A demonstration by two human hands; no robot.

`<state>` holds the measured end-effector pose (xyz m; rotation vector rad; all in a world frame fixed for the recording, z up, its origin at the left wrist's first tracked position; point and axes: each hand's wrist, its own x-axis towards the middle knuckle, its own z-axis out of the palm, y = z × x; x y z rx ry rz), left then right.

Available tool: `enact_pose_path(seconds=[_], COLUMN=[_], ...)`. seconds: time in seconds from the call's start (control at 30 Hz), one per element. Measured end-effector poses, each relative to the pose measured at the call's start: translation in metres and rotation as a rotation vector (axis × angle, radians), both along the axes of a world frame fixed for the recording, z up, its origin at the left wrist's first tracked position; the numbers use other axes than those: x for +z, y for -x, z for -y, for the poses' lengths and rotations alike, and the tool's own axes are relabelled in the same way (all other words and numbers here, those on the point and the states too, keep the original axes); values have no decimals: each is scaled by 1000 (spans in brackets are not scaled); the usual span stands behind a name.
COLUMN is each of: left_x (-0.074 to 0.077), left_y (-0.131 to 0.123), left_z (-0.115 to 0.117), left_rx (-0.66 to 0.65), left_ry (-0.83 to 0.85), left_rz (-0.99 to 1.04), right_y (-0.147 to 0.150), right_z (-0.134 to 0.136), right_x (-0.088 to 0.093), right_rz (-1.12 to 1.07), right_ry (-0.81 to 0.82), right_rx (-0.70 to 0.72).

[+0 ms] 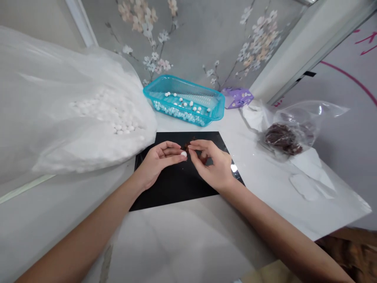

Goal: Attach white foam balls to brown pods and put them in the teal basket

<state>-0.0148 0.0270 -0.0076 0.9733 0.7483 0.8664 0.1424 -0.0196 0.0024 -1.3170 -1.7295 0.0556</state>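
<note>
My left hand (pixel 157 161) pinches a small white ball (pixel 184 153) between thumb and fingertips, above a black mat (pixel 176 186). Just to the right, my right hand (pixel 213 163) has its thumb and fingers drawn together in a pinch close to the ball. Whatever sits between those fingertips is too small to make out. Small reddish-brown bits (pixel 186 147) show between the two hands, and it is unclear whether they lie on the mat or are held.
Behind the mat stands a blue plastic basket (pixel 218 114) with several white balls inside. A large translucent bag (pixel 88 151) of white balls bulges at left. A purple packet (pixel 238 97) and a clear bag of dark brown material (pixel 282 138) lie at right.
</note>
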Motion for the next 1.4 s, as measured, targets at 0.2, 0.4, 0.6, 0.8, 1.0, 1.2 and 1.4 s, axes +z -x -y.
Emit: enact_pose_path(seconds=[0.2,0.4,0.6,0.8,1.0,1.2,1.4], left_x=[-1,0,0,0,0,1,3], left_y=[1,1,1,2,2,1,2], left_z=[0,1,0,0,0,0,1], left_rx=[11,25,20,-1,16,25,14], left_ry=[19,8,-16,-14,-1,-8,-11], left_rz=[10,0,-9,-31,-17,-30,-28], right_y=[-3,-6,-5,-6,-4,-2,-2], right_z=[0,0,-1,-3,0,-1,-2], right_x=[0,-3,-4,-1,-1,-5,-4], right_rz=[113,170,150,107,23,-42,-97], right_ry=[-62,-47,-90,-85,53,63,87], right_rx=[21,44,85,163,239,253,280])
